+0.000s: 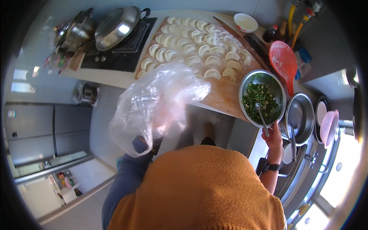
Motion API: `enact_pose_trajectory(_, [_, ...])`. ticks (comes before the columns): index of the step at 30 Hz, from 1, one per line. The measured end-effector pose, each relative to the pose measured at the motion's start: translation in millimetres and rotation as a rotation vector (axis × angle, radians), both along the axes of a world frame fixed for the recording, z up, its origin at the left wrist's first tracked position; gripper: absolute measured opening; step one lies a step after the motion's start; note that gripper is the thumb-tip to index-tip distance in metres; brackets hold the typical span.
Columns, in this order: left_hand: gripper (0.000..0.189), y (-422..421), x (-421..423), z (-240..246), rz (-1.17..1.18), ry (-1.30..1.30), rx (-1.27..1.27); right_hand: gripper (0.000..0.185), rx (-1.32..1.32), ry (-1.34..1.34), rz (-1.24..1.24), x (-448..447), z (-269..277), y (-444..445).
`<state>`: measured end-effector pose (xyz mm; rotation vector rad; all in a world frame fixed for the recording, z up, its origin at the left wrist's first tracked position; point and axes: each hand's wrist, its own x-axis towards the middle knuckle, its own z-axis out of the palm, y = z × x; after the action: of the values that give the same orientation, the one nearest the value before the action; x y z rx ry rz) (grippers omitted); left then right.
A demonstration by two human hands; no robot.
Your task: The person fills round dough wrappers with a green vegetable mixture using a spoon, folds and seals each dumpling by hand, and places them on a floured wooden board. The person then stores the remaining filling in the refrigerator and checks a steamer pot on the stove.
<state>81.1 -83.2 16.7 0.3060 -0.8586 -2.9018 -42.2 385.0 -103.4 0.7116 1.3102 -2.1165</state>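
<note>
My right hand grips the near rim of a metal bowl of chopped green filling, with a metal spoon leaning in it. A crumpled clear plastic bag hangs before my body, over the near edge of the wooden board. A blurred pinkish shape shows through the bag; whether it is my left hand is unclear, and no fingers can be made out. Rows of uncooked dumplings cover much of the floured board, some hidden by the bag.
A lidded metal pan and pots stand left on the black hob. Right of the board are a white bowl, a red plastic scoop, another metal bowl holding a utensil, and a pink basin.
</note>
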Motion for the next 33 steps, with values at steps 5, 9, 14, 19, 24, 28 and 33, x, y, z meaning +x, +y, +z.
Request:
enact_pose_trajectory(5, [0.047, 14.7, 15.1, 0.8, 0.108, 0.05, 0.038, 0.026, 0.315, 0.049, -0.036, -30.0, -18.8, -18.7])
enact_pose_trajectory(9, [0.049, -5.6, 45.8, -12.9, 0.174, -0.082, -0.682, 0.014, 0.381, 0.055, -0.062, -26.2, -13.3, -25.5])
enact_pose_trajectory(14, [0.05, -62.0, 150.8, -25.5, 0.382, -0.175, -0.233, 0.014, 0.304, 0.161, -0.064, -6.6, 22.2, -45.2])
enact_pose_trajectory(19, [0.047, -88.5, 272.9, -23.7, 0.581, -0.593, -0.668, 0.009, 0.302, 0.267, 0.188, 21.6, 69.3, -114.3])
enact_pose_trajectory(24, [0.044, -102.9, 343.3, -16.2, 0.44, -0.72, -1.157, 0.017, 0.18, 0.301, 0.546, 69.2, 100.9, -252.5])
enact_pose_trajectory(28, [0.038, -146.0, 386.6, -32.4, 0.472, -0.539, -1.376, 0.025, -0.032, 0.215, 0.838, 121.3, 136.8, -392.7])
enact_pose_trajectory(33, [0.038, -219.4, 437.9, -83.2, 0.53, -0.888, -1.596, 0.028, -0.163, 0.18, 1.154, 189.4, 188.9, -556.9])
